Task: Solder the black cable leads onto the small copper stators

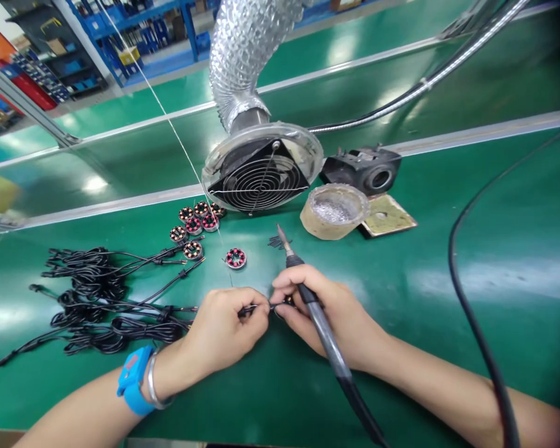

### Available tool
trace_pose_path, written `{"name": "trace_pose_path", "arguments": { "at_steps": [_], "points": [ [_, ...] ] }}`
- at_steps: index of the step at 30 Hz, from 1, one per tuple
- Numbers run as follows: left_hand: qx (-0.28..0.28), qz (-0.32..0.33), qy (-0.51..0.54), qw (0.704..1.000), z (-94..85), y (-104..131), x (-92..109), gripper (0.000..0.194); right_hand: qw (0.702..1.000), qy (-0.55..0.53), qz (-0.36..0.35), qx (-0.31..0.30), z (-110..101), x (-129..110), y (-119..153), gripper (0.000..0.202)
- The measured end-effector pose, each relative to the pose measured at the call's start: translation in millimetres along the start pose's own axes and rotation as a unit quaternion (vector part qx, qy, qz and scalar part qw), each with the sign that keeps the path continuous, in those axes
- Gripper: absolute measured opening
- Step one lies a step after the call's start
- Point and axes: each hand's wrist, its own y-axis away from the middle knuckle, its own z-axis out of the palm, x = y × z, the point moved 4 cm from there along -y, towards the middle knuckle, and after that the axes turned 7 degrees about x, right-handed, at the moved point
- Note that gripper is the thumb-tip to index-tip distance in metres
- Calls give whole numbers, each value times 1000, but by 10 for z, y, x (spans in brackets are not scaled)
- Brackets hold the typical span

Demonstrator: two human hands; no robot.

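My left hand (226, 323) is closed, its thumb and forefinger pinching a thin black cable (247, 309). My right hand (340, 311) grips a soldering iron (324, 330), whose metal tip points up and away from me. The fingertips of that same hand also pinch a small dark part (288, 301) against the cable's end; it is mostly hidden, so I cannot tell its kind. Just beyond my hands lies one small wound stator (236, 257) with red coils. Several short black tube pieces (275, 241) are scattered behind the iron's tip.
Coiled black cables (93, 274) lie on the left, with several more stators (193, 224) behind them. A fan fume extractor (261, 180) on a foil duct (247, 56) hangs ahead. Right of it are a solder-flecked bowl (310, 221), a sponge tray (389, 214) and an iron holder (364, 168).
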Motion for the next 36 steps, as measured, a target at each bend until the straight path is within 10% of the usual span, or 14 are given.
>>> {"name": "trace_pose_path", "arguments": {
  "at_steps": [8,18,24,36],
  "points": [
    [21,36,-44,998,10,76,61,20,994,76,-69,27,34,-83,37,27],
    [-120,78,-150,978,-166,208,327,39,981,120,-138,57,22,-97,21,22],
    [60,-24,-253,965,-599,-336,-30,26,984,91,-154,-3,-27,-135,41,37],
    [-37,20,-126,991,-249,-286,-31,32,980,129,-149,2,-34,2,-14,43]
  ]
}}
